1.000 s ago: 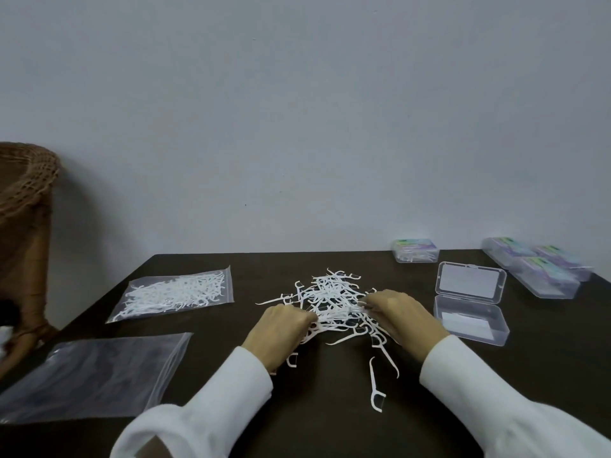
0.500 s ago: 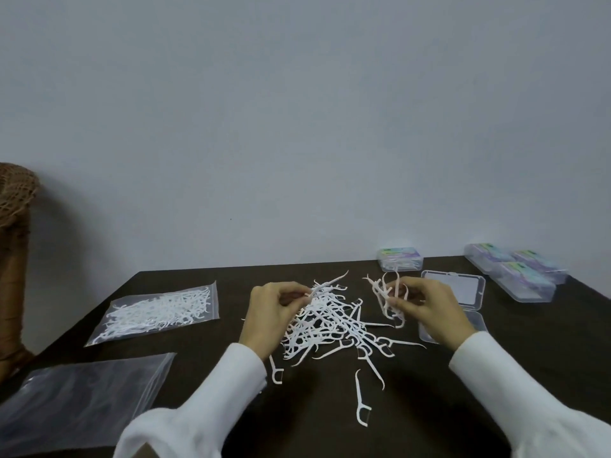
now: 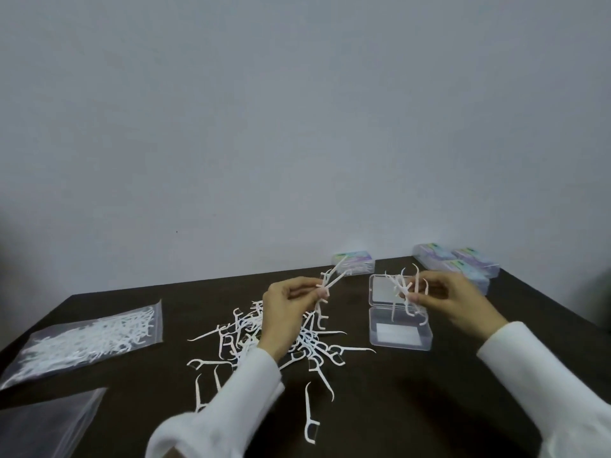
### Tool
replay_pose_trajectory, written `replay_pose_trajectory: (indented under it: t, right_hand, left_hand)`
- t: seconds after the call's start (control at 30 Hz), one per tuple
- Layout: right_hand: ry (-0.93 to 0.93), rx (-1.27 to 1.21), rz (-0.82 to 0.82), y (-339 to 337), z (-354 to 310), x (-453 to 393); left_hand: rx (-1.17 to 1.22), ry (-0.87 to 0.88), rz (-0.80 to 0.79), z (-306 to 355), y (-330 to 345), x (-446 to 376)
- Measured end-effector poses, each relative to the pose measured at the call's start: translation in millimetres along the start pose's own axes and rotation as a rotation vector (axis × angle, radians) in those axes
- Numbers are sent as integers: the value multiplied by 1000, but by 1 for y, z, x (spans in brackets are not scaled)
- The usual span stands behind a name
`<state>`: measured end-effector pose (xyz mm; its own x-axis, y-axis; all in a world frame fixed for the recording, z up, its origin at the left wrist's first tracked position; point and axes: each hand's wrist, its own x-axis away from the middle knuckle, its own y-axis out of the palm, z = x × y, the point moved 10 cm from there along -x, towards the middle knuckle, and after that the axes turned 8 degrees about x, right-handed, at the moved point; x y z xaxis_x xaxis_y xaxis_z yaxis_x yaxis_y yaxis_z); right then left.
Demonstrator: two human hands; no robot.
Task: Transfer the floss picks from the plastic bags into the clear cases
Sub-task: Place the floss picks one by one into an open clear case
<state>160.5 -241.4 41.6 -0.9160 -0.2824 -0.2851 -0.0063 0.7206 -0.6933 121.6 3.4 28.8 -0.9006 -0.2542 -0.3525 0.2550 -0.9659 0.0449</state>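
White plastic floss picks (image 3: 284, 338) lie heaped on a dark brown tabletop (image 3: 413, 401) as a person in white sleeves sorts them. The left hand (image 3: 284, 312) pinches a few picks between thumb and fingertips above the heap; the right hand (image 3: 453, 300) pinches a small splayed bunch over the open clear plastic case (image 3: 400, 337), whose hinged lid lies flat behind its tray.

The picks look featherlight and springy, with hooked heads and thin pointed tails that snag on one another, so a bunch is likely to come up tangled and shed strays. Holding them by the straight handles, lined up the same way, would probably suit the shallow tray best.

To the left sit a sealed clear plastic bag of picks (image 3: 89, 342) and, at the near corner, a flat clear bag (image 3: 43, 421) that appears empty. Along the far right edge stand closed clear cases with pastel labels (image 3: 453, 262), and another closed case (image 3: 355, 261) lies behind the left hand. Loose picks (image 3: 310, 421) scattered nearest the camera lie apart from the heap. Nothing blocks the open case.
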Motion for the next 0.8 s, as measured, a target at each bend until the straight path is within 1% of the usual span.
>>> replay_pose_trajectory:
  t: [0.1, 0.2, 0.3, 0.43, 0.57, 0.8]
  right_hand:
    - [-17, 116, -72, -2, 8, 2]
    - [-39, 284, -146, 1, 12, -2]
    - [-100, 490, -219, 13, 7, -12]
    - [-88, 642, -329, 35, 9, -23]
    - [-64, 683, -402, 56, 17, -27]
    - [-78, 635, -400, 72, 27, -24]
  left_hand:
    - [59, -30, -34, -6, 20, -2]
    - [101, -53, -42, -13, 33, -6]
    - [105, -66, -31, -21, 38, -9]
    - [89, -72, -32, -27, 40, -12]
    - [100, -77, -20, -30, 38, -15]
    - [87, -64, -36, -30, 39, -14]
